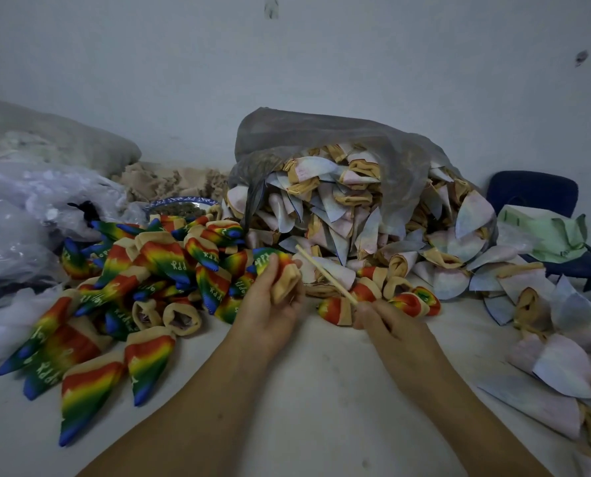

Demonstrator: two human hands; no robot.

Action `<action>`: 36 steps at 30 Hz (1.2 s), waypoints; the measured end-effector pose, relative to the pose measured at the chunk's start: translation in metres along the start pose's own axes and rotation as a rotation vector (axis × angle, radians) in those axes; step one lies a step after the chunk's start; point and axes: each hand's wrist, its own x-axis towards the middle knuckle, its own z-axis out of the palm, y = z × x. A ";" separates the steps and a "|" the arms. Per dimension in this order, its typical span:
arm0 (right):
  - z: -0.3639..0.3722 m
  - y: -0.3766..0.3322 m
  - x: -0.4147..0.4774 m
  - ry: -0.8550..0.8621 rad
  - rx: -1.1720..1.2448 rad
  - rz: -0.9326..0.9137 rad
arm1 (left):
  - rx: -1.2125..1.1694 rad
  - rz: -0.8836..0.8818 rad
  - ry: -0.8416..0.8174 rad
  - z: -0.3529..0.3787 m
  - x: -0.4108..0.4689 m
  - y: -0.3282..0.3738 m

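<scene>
Everywhere cloth cones (149, 356) on white table (321, 390)

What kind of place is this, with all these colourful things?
Probably a small craft workshop: a pile of rainbow cones, a grey bag spilling pale ones, and a stick in the right hand beside the cone that the left hand holds.

Back: grey mesh bag (321, 132) spilling pale cones (338, 208)
Right: blue chair (531, 191)
Left: clear plastic bags (28, 208)
Middle: blue-rimmed plate (180, 202)

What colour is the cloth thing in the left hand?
Rainbow-striped cloth piece, tan cuff; head view.
</scene>
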 end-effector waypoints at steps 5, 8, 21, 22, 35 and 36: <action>-0.009 0.005 0.001 -0.066 -0.143 -0.006 | -0.037 0.045 0.021 -0.004 0.006 0.002; -0.011 0.007 0.002 -0.073 -0.224 -0.001 | -0.039 0.050 0.006 -0.004 0.006 0.002; -0.002 0.006 0.003 -0.053 -0.226 -0.011 | 0.540 0.179 -0.014 0.001 0.001 -0.015; -0.001 0.006 0.004 -0.054 -0.225 -0.012 | 0.666 0.197 0.021 0.001 0.000 -0.017; 0.004 0.002 0.002 0.015 -0.368 -0.068 | 1.235 0.424 0.089 0.001 -0.001 -0.025; 0.006 0.002 0.002 0.015 -0.345 -0.068 | 1.215 0.455 0.104 0.001 -0.001 -0.024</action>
